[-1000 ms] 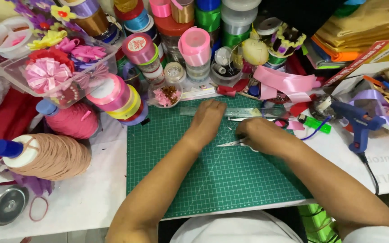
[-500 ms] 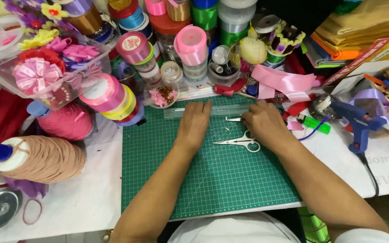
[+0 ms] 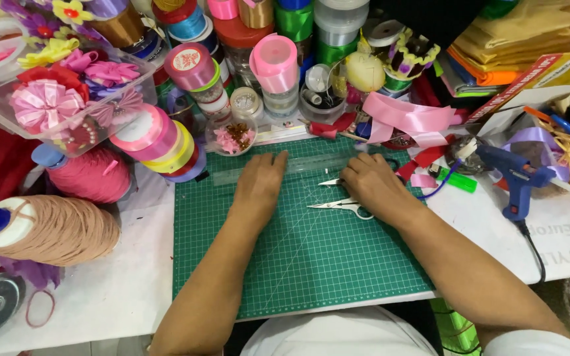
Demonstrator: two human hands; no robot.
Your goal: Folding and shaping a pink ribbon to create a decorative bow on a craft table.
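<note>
Head view is the only one we have, looking down over both forearms onto the green cutting mat (image 3: 298,257) that covers the middle of the bench (image 3: 100,303). We see the small scissors (image 3: 339,204) lying on the mat just beside the right hand (image 3: 374,188), on its inner side, toward the left hand. Their long axis runs almost straight across the mat, blade tips pointing toward the left hand and the handle loops tucked under the right hand's edge. The blades look parted, since a second tip shows a little beyond the first, nearer the knuckles. The right hand is plainly the nearer one; it rests palm down with the fingers curled loosely over the handle end, touching the scissors, but we cannot tell whether the fingers are threaded through the loops or only lying on them.

The left hand (image 3: 262,181) lies flat and released, palm down, fingers stretched away from the body, their tips on a clear ruler (image 3: 311,165) that runs across the far edge of the mat. It is set apart from the scissor tips. Beyond both hands stand stacked ribbon spools (image 3: 275,66); off to the outer side of the right hand sits a blue glue gun (image 3: 512,175).
</note>
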